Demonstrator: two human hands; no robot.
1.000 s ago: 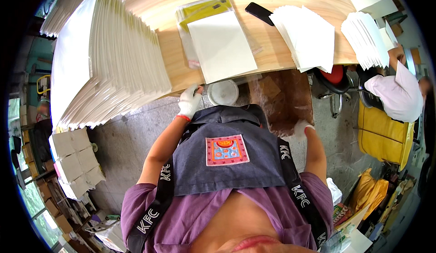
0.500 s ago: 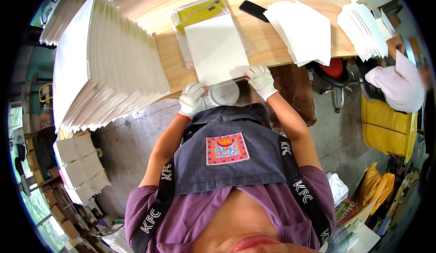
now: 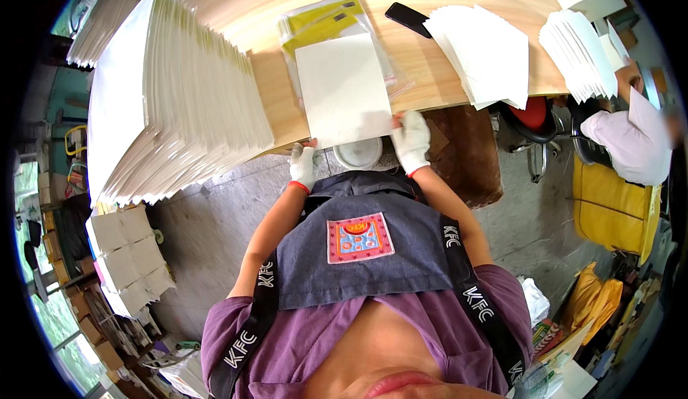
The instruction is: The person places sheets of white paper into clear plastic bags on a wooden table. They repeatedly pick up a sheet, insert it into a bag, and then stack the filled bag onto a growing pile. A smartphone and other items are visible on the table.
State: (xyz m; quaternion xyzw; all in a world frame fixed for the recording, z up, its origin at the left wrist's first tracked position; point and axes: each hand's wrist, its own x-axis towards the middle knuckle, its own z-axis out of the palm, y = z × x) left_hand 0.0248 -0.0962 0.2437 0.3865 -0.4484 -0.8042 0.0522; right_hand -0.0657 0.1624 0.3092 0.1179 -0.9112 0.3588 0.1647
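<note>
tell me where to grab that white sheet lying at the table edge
Probably by its near corners, coming from the person's side: the white sheet lies flat with its near edge overhanging the wooden table, so fingers can pinch it there. The left hand and right hand are already at those corners.

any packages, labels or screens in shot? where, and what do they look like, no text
Clear plastic bags: table centre, flat, yellow inserts, under the white sheet both gloved hands grip.
Phone: right of the bags, dark slab, screen off.
Apron patch: chest, square, pink border, blue and orange centre.
</note>
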